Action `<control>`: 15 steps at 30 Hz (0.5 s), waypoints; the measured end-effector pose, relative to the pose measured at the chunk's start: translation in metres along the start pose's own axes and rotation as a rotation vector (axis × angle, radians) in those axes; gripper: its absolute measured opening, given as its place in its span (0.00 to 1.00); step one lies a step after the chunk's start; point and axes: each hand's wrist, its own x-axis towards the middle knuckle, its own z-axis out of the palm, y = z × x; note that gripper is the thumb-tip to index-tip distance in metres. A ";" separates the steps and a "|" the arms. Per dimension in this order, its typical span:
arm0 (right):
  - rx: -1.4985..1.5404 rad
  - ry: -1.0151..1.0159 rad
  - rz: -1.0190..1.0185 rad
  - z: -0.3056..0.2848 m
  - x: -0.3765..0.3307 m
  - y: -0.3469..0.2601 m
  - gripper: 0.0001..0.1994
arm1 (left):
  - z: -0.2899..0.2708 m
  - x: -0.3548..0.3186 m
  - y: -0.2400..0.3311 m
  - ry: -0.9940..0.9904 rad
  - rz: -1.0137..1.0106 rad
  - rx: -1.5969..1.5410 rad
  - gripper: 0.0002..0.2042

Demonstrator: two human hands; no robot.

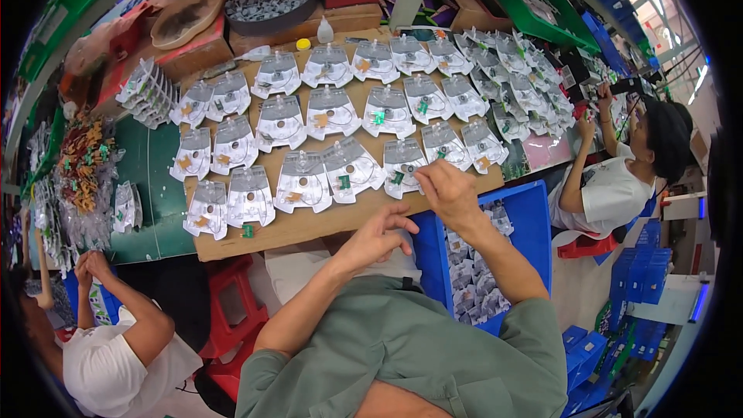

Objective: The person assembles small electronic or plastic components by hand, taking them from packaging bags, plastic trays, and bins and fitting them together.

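Observation:
Rows of grey and clear plastic housings (pixel 282 122) lie on a brown board (pixel 340 224). Several carry small green or orange parts and thin wires. My right hand (pixel 453 195) is over the front row, thumb and fingertips pinched together beside a housing with a green part (pixel 403 173). Whatever sits between those fingertips is too small to make out. Lower and to the left, my left hand (pixel 379 238) hovers off the board's front edge, fingers apart and nothing in them. A small green part (pixel 248 230) lies alone near the board's front left.
A blue bin (pixel 534 263) of small plastic pieces stands by my right arm. More housings (pixel 515 85) are heaped at the far right. A round tray (pixel 271 25) of small metal parts stands at the back. Co-workers sit left (pixel 124 340) and right (pixel 619 182).

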 end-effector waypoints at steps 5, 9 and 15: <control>-0.199 -0.003 -0.199 0.007 -0.004 0.001 0.05 | 0.003 0.012 -0.008 0.011 -0.023 -0.055 0.33; -0.264 -0.060 -0.179 0.005 -0.002 -0.001 0.04 | 0.008 0.011 -0.004 0.019 -0.027 -0.052 0.33; -0.149 -0.176 -0.097 0.009 -0.002 0.004 0.05 | 0.008 0.019 -0.011 -0.007 -0.039 -0.039 0.34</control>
